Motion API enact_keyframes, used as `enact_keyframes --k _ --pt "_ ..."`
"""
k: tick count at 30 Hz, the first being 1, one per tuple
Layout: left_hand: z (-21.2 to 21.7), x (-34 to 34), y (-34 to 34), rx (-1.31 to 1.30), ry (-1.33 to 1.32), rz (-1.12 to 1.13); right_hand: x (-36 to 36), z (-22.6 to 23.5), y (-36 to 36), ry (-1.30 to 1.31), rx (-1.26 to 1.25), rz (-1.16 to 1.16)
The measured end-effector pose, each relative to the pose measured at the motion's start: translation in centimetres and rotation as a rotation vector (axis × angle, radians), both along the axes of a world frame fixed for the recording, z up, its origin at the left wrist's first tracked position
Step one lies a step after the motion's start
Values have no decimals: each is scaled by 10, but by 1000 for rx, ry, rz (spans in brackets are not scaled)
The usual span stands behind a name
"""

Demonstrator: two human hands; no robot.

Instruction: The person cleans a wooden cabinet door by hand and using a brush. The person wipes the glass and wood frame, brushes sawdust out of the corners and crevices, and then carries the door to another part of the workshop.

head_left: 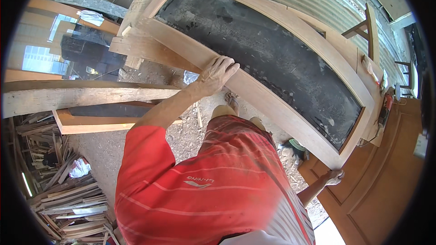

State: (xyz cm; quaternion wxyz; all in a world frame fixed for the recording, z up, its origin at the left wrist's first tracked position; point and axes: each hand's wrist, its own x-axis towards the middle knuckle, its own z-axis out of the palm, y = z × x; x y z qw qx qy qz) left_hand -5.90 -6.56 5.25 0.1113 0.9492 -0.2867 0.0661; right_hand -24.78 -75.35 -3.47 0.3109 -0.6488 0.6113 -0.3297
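A long pale wooden door with a dark, dusty inset panel lies slanted across a wooden support in front of me. My left hand is closed over its near rail, left of the middle, fingers curled on the top face and fingertips near the inset. At the near right corner, my right hand is closed against the door's end, its fingers bent up around the edge. Part of that grip is hidden, and I cannot see any tool in it.
Thick timber beams and another framed panel stand to my left, above stacked wood scraps. A brown panelled door leans at right, near a red power tool. Glass is at far left, corrugated sheeting beyond.
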Motion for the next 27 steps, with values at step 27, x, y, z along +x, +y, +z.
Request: enact_keyframes --k 27 --pt "33 -26 -35 317 7 48 -10 -23 -19 -420 -64 360"
